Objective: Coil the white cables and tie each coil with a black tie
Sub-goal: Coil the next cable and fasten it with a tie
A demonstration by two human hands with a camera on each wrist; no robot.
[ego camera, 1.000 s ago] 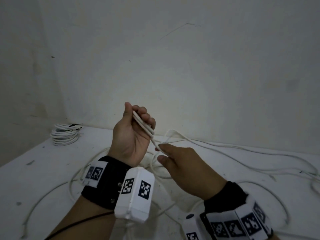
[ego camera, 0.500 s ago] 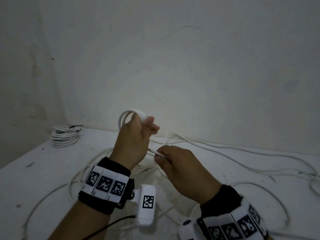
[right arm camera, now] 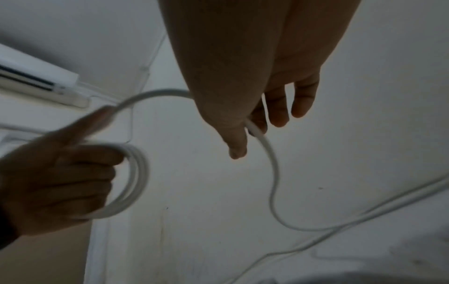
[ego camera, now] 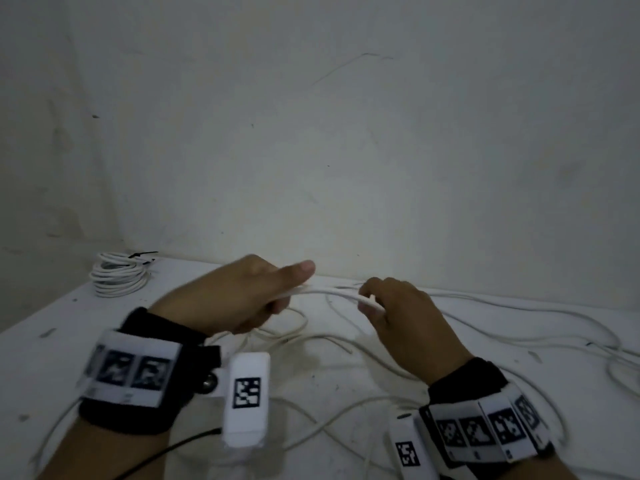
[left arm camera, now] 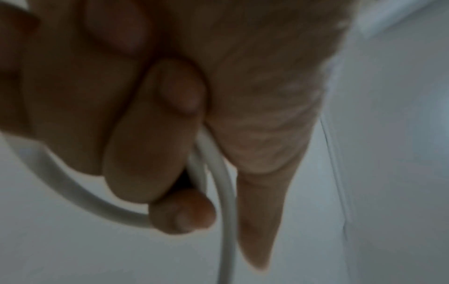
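My left hand (ego camera: 249, 299) grips a small coil of white cable (right arm camera: 136, 176), its fingers (left arm camera: 150, 134) curled round the loops (left arm camera: 218, 182) and the thumb stretched over them. My right hand (ego camera: 391, 306) pinches the same white cable (ego camera: 332, 292) between thumb and forefinger a short way to the right; in the right wrist view the cable (right arm camera: 269, 153) runs from the pinch down to the table. A stretch of cable spans the gap between both hands. A finished coil (ego camera: 117, 275) with a black tie (ego camera: 143, 254) lies at the table's far left.
Loose white cable (ego camera: 519, 323) sprawls in loops over the white table (ego camera: 52, 358), under and to the right of my hands. A pale wall (ego camera: 346, 150) stands right behind the table. A black cord (ego camera: 166, 452) hangs from my left wrist.
My left hand has dropped and rolled over from upright to level with the coil. The right hand moved right, away from it, drawing out a stretch of cable between them.
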